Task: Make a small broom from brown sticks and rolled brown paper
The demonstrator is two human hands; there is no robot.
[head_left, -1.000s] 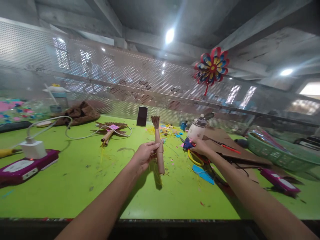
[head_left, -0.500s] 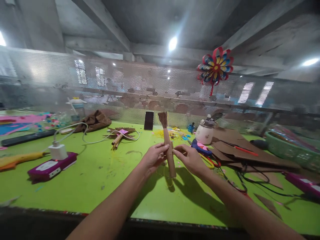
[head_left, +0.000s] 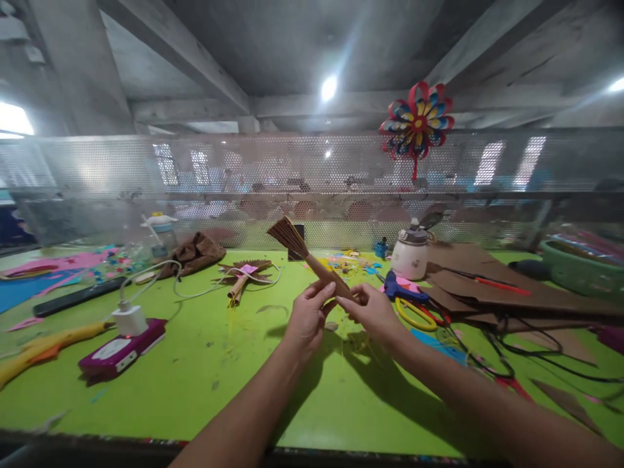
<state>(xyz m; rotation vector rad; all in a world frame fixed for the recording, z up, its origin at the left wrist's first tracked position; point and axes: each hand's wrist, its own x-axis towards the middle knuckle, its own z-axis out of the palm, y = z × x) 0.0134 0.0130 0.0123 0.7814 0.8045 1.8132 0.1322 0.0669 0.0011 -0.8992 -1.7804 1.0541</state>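
A brown paper tube with a pleated, fanned end (head_left: 316, 265) is held above the table, tilted with its fan toward the upper left. My left hand (head_left: 309, 312) is closed round its middle, thumb on top. The fingers of my right hand (head_left: 368, 309) pinch it near the lower end, which they partly hide. Yellow strands hang below the right hand. Left of my hands lies another brown paper piece (head_left: 238, 286), a pleated star shape with a pink patch and a rolled stem.
On the right are blue-and-yellow scissors (head_left: 414, 311), a white jar (head_left: 409, 255), brown card sheets (head_left: 468, 279), black cords and a green basket (head_left: 580, 270). A purple power strip (head_left: 121, 351) with a charger, a yellow glue gun (head_left: 49, 351) and a brown cloth (head_left: 195, 253) lie left. A phone (head_left: 296, 242) stands behind.
The paper tube has swung from nearly upright to a leftward tilt, its fan now further left. Both hands still hold it, the right one nearer its lower end. The view has shifted slightly.
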